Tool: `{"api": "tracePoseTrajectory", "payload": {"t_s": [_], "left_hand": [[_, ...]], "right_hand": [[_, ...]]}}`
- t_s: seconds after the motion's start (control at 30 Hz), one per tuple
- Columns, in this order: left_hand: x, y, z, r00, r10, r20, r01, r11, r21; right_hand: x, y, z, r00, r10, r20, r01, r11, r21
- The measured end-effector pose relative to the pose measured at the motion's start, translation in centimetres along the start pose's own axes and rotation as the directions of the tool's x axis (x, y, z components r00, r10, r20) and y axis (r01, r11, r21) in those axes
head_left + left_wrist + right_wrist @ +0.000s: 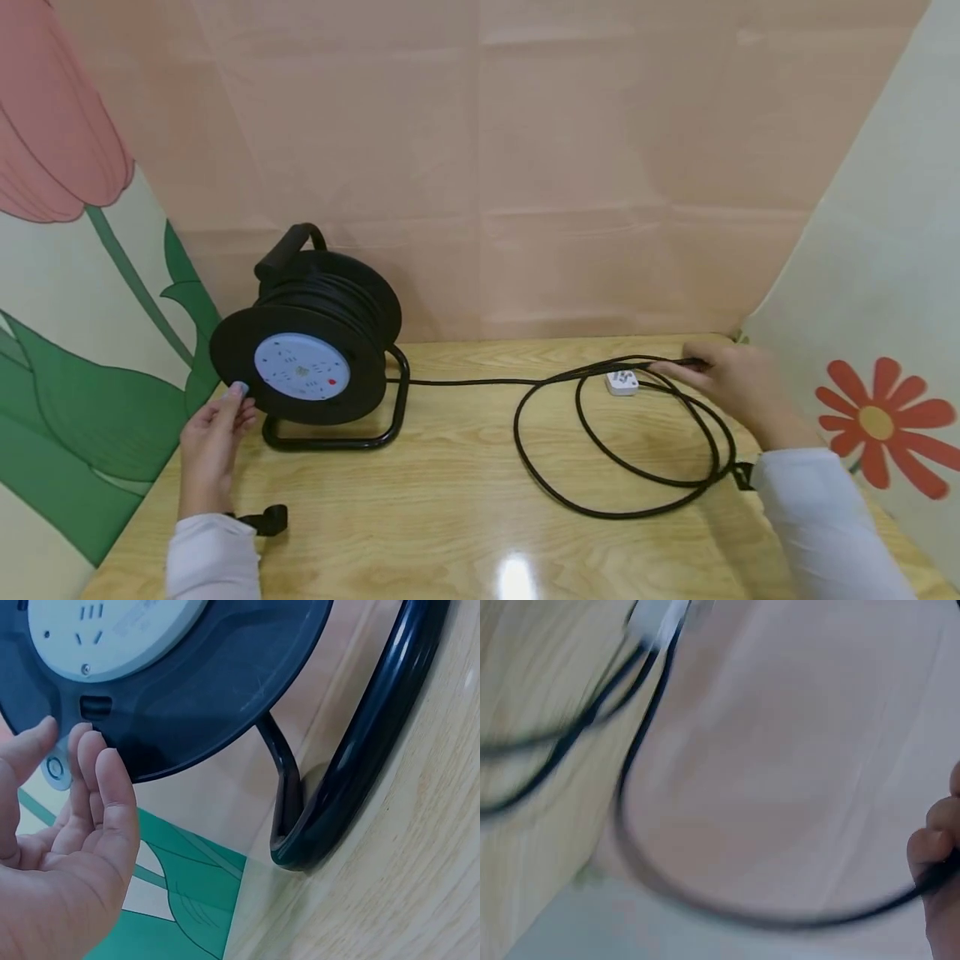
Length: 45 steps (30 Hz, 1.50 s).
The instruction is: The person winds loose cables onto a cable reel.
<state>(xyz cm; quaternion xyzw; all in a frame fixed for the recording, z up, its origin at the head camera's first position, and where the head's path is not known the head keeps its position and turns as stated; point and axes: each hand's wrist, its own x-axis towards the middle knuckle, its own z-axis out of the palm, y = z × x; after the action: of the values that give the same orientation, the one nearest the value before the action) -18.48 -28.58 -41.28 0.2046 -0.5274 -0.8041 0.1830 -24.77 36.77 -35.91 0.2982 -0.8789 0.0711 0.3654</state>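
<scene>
On the left of the table stands a black cable reel [300, 333] with a pale blue socket panel [302, 367] on its face. My left hand [212, 446] is at the lower left of its disc, thumb and fingers around a small grey winding knob [56, 771] at the rim. At the right, my right hand [723, 383] grips the black cable [817, 924] between thumb and fingers, with part of it raised. From the reel the cable runs across to loose loops [622, 512] on the table. Inside those loops lies a white plug [622, 382].
The reel stands on a black tube frame [337, 444] with a carrying handle [288, 248] on top. A pink sheet [480, 167] hangs behind the wooden table [420, 517]. Flower-painted panels flank both sides. Black straps [272, 520] show by both wrists.
</scene>
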Motion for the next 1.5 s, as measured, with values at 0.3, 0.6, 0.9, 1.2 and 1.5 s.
{"api": "tracePoseTrajectory", "payload": {"t_s": [0.3,0.6,0.9,1.2,1.5], "left_hand": [[0.2,0.1,0.1,1.000,0.011,0.014,-0.011,1.000,-0.018],[-0.1,-0.1,0.1,0.999,0.032,0.011,-0.032,0.999,-0.018],[-0.5,0.9,0.9,0.999,0.014,-0.045,-0.017,0.998,-0.065],[-0.9,2.3,1.3,0.994,0.088,-0.060,-0.087,0.996,0.024],[-1.3,3.5,2.3,0.986,0.140,-0.088,-0.140,0.990,0.002]], "right_hand": [[-2.3,3.0,-1.8,0.971,0.205,0.127,-0.211,0.977,0.039],[-4.4,6.4,-0.6,0.873,0.349,0.342,-0.391,0.918,0.061],[-3.7,5.4,0.0,0.873,0.403,0.274,-0.445,0.889,0.107],[-1.3,4.1,0.2,0.905,0.368,0.211,-0.388,0.920,0.060],[1.3,3.1,0.3,0.948,0.297,0.113,-0.303,0.952,0.044]]}}
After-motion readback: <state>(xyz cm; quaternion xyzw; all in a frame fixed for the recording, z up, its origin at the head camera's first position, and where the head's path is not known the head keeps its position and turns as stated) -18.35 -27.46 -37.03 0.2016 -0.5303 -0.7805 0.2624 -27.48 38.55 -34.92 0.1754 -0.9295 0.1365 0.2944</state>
